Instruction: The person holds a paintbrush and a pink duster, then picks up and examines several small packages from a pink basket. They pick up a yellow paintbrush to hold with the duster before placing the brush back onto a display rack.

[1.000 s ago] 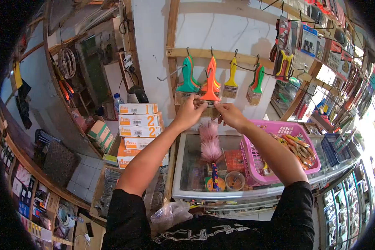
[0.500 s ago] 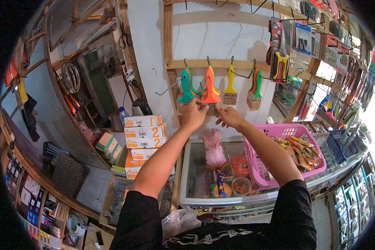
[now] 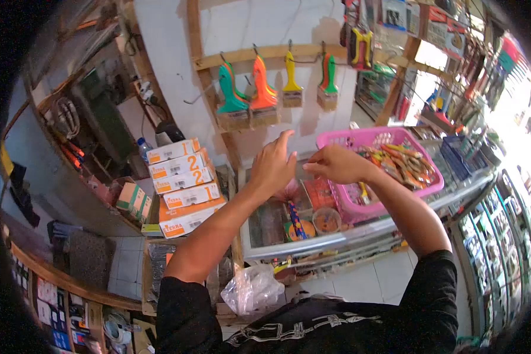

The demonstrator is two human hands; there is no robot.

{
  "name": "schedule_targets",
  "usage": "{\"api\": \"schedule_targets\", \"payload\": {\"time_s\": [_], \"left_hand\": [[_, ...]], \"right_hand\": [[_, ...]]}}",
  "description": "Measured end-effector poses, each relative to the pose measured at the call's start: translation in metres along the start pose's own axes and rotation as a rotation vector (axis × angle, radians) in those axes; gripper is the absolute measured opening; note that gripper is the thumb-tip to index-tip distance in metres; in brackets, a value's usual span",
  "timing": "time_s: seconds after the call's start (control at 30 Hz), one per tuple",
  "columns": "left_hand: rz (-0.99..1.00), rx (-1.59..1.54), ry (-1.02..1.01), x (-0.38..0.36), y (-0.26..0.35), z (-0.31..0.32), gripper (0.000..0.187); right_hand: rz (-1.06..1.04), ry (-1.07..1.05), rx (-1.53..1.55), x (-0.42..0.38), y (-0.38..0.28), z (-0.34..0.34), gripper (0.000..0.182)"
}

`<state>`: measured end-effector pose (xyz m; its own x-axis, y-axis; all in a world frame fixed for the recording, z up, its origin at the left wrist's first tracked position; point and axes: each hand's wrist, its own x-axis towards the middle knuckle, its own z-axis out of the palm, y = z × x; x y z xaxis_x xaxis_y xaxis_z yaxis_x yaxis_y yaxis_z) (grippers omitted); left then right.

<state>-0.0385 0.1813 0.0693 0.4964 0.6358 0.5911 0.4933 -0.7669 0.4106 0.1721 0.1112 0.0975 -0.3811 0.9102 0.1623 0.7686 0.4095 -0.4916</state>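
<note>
My left hand (image 3: 274, 162) is raised over the glass counter, its fingers apart and nothing in it. Beside it on the right, my right hand (image 3: 338, 164) has its fingers bent together near the pink basket (image 3: 360, 209); whether they hold anything is too small to tell. Above both hands, teal brushes (image 3: 230, 91), orange brushes (image 3: 262, 88), a yellow brush (image 3: 291, 79) and green brushes (image 3: 328, 82) hang from hooks on a wooden rail (image 3: 242, 56). Neither hand touches them. Brushes with colored handles (image 3: 402, 164) lie in the basket.
Stacked Eterna boxes (image 3: 186, 194) stand at the left of the glass counter (image 3: 256, 251). A duster handle (image 3: 295, 219) and a round tub (image 3: 327, 221) are by the basket. A clear plastic bag (image 3: 253, 289) lies low in front. Packaged goods (image 3: 395, 15) hang upper right.
Both hands have come down and away from the orange brushes, which now hang untouched. The view has turned and tilted downward, so the brushes and boxes appear higher and further left.
</note>
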Motion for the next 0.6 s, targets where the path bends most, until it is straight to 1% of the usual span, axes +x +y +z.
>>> {"api": "schedule_targets", "payload": {"time_s": [0.1,0.2,0.3,0.37,0.4,0.47,0.53,0.57,0.6], "left_hand": [[0.064,-0.200,-0.114,-0.007,0.029,0.016,0.041],[0.180,-0.422,-0.115,-0.008,0.041,0.056,0.031],[0.093,-0.514,-0.233,-0.015,0.064,0.079,0.025],[0.202,-0.434,-0.276,-0.011,0.059,0.107,0.025],[0.256,-0.389,-0.294,-0.007,0.059,0.115,0.025],[0.249,-0.276,-0.318,0.001,0.057,0.129,0.025],[0.237,-0.164,-0.338,0.008,0.066,0.132,0.027],[0.166,-0.109,-0.363,0.011,0.074,0.135,0.028],[0.097,-0.052,-0.387,0.015,0.084,0.136,0.028]], "right_hand": [[0.076,0.076,-0.119,-0.032,0.005,-0.006,0.044],[0.167,0.116,-0.218,-0.063,0.012,-0.014,0.041],[0.237,0.104,-0.290,-0.090,0.014,-0.030,0.038],[0.263,0.099,-0.319,-0.105,0.022,-0.042,0.037],[0.246,0.129,-0.341,-0.113,0.032,-0.046,0.035],[0.205,0.186,-0.375,-0.130,0.062,-0.051,0.033],[0.267,0.120,-0.325,-0.148,0.091,-0.063,0.034],[0.296,0.083,-0.299,-0.155,0.104,-0.069,0.034],[0.233,0.090,-0.257,-0.162,0.107,-0.078,0.036]]}}
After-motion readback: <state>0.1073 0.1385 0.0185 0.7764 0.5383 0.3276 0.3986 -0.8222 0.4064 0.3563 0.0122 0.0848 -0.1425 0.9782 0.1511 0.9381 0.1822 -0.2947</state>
